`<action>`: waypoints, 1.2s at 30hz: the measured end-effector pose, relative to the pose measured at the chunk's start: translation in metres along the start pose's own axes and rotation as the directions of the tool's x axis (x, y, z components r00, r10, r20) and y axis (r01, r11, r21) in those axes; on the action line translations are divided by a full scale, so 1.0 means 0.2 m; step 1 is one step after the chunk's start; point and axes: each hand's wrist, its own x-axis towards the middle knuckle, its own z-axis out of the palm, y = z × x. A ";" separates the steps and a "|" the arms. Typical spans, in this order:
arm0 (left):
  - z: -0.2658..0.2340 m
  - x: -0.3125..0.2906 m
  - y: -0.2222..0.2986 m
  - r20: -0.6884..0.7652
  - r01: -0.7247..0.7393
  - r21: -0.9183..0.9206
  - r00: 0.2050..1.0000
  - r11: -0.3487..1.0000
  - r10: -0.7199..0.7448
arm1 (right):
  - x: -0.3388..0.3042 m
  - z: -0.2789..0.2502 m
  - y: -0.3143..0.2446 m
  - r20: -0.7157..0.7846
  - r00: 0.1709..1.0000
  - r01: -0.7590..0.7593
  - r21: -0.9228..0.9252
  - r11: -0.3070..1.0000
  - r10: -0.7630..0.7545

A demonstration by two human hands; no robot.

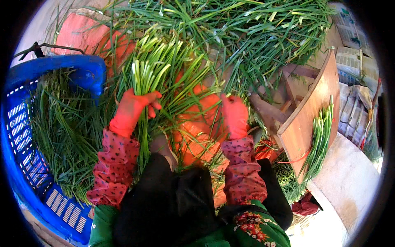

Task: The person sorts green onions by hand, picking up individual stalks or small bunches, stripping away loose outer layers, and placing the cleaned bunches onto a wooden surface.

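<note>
Wrapped in a red glove, my left hand [132,110] grips a bunch of garlic chives [149,78]. The pale cut ends point up and away from me, while the green leaves hang down beside my knee. My right hand [235,117], gloved the same way, is closed to the right of the bunch and apart from it. Whatever its curled fingers hold, if anything, is hidden. Loose chives [187,88] lie between and beyond my hands, partly over an orange sheet [197,127].
On the left stands a blue slotted plastic basket [88,61] filled with chive leaves. A large heap of chives [247,29] spreads across the far side. To my right is a wooden board stand [306,123] with a tied chive bunch [323,136] against it. Printed sacks [356,70] lie farther right.
</note>
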 end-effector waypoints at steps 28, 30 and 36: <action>-0.17 -0.20 0.27 -0.053 -0.228 -0.150 0.973 0.962 0.222 | -0.15 0.38 -0.01 0.110 0.953 0.221 0.385 0.896 -0.282; -0.25 -0.22 0.30 -0.087 -0.230 -0.113 0.971 0.967 0.221 | -0.19 0.32 0.07 0.184 0.958 0.210 0.082 0.974 -0.222; -0.18 -0.09 0.11 -0.094 -0.107 -0.170 0.991 0.980 0.092 | -0.07 0.23 -0.27 0.048 0.940 0.318 0.248 0.915 -0.339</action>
